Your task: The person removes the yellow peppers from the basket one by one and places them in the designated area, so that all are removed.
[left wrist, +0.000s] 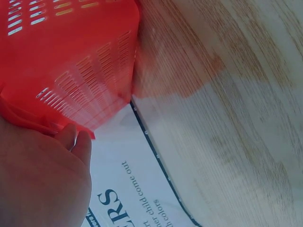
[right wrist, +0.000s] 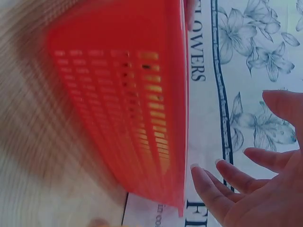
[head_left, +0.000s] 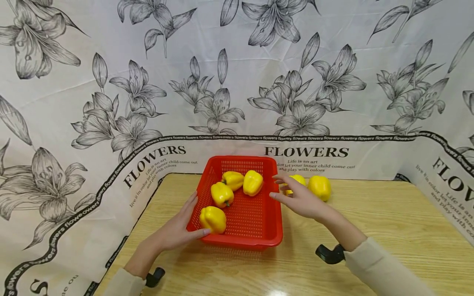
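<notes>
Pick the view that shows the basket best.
Head: nearly all of the basket, rim and inside, with four peppers in it. Left wrist: slotted walls only, cut off at top and left. Right wrist: one slotted side, cropped at top, yellow showing through.

Looks like a curtained-off staging booth; home or lab, can't tell. Evidence: floral-print cloth (head_left: pixel 229 117), lettered FLOWERS, hangs around the back and both sides of a wood-grain counter (head_left: pixel 374 213). Kitchen-ish cue: yellow peppers (head_left: pixel 222 194) in a red basket (head_left: pixel 246 220).
</notes>
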Tool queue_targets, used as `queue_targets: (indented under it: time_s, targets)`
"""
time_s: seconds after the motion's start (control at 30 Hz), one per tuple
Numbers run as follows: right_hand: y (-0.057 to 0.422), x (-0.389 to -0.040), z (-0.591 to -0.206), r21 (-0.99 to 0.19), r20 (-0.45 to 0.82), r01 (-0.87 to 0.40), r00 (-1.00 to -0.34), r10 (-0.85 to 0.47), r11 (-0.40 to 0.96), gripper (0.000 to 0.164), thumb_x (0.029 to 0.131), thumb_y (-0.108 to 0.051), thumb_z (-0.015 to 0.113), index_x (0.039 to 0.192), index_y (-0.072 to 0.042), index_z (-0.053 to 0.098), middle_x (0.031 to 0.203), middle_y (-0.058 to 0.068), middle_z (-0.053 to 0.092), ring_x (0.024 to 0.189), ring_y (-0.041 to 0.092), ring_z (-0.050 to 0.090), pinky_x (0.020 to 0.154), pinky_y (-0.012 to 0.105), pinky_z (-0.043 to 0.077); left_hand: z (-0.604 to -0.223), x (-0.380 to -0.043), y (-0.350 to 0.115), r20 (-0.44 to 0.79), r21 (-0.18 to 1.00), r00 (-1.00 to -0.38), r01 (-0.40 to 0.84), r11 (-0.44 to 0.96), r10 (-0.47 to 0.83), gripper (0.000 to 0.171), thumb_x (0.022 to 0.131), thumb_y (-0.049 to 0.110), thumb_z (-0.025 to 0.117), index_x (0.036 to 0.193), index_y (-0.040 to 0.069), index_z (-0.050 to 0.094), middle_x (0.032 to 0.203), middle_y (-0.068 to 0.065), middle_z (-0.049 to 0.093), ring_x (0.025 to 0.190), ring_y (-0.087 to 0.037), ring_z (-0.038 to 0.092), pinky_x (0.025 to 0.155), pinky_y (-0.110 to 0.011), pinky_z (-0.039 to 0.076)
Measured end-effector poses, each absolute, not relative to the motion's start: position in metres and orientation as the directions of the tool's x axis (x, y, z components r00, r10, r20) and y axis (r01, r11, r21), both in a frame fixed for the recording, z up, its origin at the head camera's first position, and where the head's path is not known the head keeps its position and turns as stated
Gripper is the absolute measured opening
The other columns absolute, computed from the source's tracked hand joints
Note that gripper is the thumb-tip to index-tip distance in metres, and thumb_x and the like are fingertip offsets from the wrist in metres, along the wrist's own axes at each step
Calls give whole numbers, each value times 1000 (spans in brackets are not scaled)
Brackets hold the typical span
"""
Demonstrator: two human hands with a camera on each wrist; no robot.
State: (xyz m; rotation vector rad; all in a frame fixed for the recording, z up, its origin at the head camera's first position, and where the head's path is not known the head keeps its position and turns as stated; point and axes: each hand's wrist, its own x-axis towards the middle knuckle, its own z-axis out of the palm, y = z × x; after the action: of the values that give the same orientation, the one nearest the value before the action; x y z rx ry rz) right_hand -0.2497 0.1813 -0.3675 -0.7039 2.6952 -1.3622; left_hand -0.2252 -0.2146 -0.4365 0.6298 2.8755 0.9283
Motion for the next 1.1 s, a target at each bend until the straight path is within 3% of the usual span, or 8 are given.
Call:
queue_targets:
  time_s: [0.43,0.73,1.1]
  targets:
    - [120,-249,-385,-786,86,-333,-894,-440,522,59,101,-37,65,150,-8,47,145,13,55,127,35,56,100,50,51,-437,-226,-215,81,572,-914,370,732,399,115,87,66,69,166,14,4,173,0,-2,156,-32,15,120,-58,26]
    - [86,-248,-398,-822,70,-307,-890,-451,479,53,102,-31,65,146,-5,50,145,19,53,124,38,59,101,52,51,-440,-227,-216,86,578,-915,368,728,394,116,85,70,69,166,17,5,173,4,-1,156,-27,14,121,-55,26]
    - [57,-248,-408,-809,12,-300,-868,-496,505,52,102,-29,64,143,-1,51,135,18,58,112,29,59,98,50,52,-437,-226,-215,75,603,-919,351,716,387,115,85,66,71,167,19,5,172,6,-1,156,-27,15,119,-58,29]
